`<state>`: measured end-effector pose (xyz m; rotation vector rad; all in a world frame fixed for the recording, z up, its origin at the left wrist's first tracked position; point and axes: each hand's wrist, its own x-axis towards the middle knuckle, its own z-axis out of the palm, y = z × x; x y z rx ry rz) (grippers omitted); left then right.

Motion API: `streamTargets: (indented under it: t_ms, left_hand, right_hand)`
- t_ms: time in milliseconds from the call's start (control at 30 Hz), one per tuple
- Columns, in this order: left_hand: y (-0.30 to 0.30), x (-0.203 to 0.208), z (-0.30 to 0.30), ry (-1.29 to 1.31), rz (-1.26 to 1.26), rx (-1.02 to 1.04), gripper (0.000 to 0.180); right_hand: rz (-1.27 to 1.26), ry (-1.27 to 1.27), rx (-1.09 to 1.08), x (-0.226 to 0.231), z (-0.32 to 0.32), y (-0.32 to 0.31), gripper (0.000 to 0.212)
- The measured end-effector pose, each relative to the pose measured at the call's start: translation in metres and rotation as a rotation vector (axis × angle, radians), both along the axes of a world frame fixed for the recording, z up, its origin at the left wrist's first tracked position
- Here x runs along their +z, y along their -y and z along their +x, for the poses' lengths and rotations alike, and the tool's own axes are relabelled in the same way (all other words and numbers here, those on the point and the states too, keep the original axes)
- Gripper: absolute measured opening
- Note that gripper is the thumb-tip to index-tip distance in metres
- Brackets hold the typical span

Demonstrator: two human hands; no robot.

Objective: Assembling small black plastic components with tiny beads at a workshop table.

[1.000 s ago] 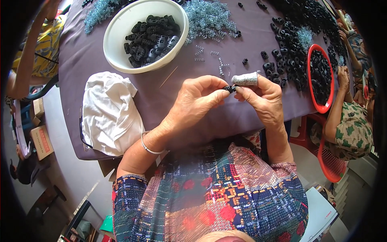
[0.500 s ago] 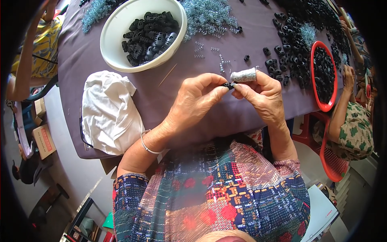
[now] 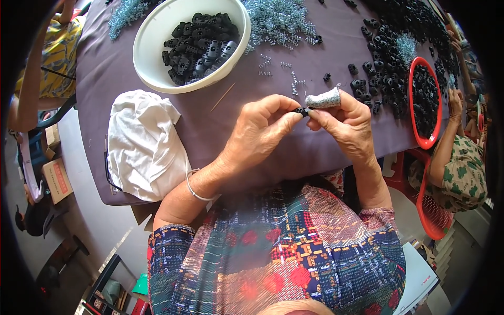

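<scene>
Both hands meet over the near part of the table, fingertip to fingertip. My left hand [image 3: 257, 126] pinches a small black plastic cord lock [image 3: 301, 111] between thumb and fingers. On the other end of it press the thumb and finger of my right hand [image 3: 350, 126], which partly hide that end. A patterned fabric wrap [image 3: 323, 98] covers one right finger. Just beyond the fingers lie several loose metal springs [image 3: 294, 84] and a single black piece [image 3: 327, 77].
Black pieces fill the white bowl [image 3: 138, 60] at the far left, near a thin wooden stick [image 3: 223, 97] and a white cloth [image 3: 147, 142]. A spring heap [image 3: 278, 21] lies beyond. Rightward are scattered black pieces [image 3: 375, 60], a red-rimmed basket [image 3: 412, 105] and a co-worker's hand [image 3: 455, 107].
The whole view has shifted slightly, so the table and hands appear a little further right. Both hands keep nearly the same pinch on the cord lock.
</scene>
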<state>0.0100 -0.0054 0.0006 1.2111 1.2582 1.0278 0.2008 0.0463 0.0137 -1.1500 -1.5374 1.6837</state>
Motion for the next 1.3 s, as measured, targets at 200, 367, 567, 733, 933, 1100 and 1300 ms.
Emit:
streamTargets:
  t_ms: [200,367,567,733,933,1100,1300]
  left_hand:
    - [-0.002,0.006,-0.002,0.023,-0.045,-0.004,0.017]
    - [0.001,0.001,0.003,0.015,0.013,0.057,0.015]
    - [0.001,-0.011,0.006,-0.03,0.079,0.093,0.014]
    - [0.001,-0.014,0.005,-0.065,0.121,0.122,0.015]
    - [-0.003,-0.019,0.001,-0.218,0.223,0.134,0.017]
    - [-0.006,-0.007,-0.001,-0.01,-0.035,0.078,0.017]
    - [-0.006,-0.002,-0.003,0.102,-0.099,0.104,0.014]
  right_hand:
    - [-0.004,-0.022,-0.022,0.002,-0.004,-0.003,0.018]
    - [0.059,0.036,0.01,0.0,-0.005,-0.003,0.016]
    - [0.089,0.074,0.073,-0.007,-0.005,-0.008,0.013]
    - [0.181,0.116,0.076,-0.01,-0.012,-0.008,0.01]
    - [0.406,0.15,0.079,-0.018,-0.018,-0.014,0.012]
    - [0.481,0.206,0.095,-0.011,-0.015,-0.012,0.016]
    - [0.487,0.15,-0.062,-0.015,-0.014,0.004,0.034]
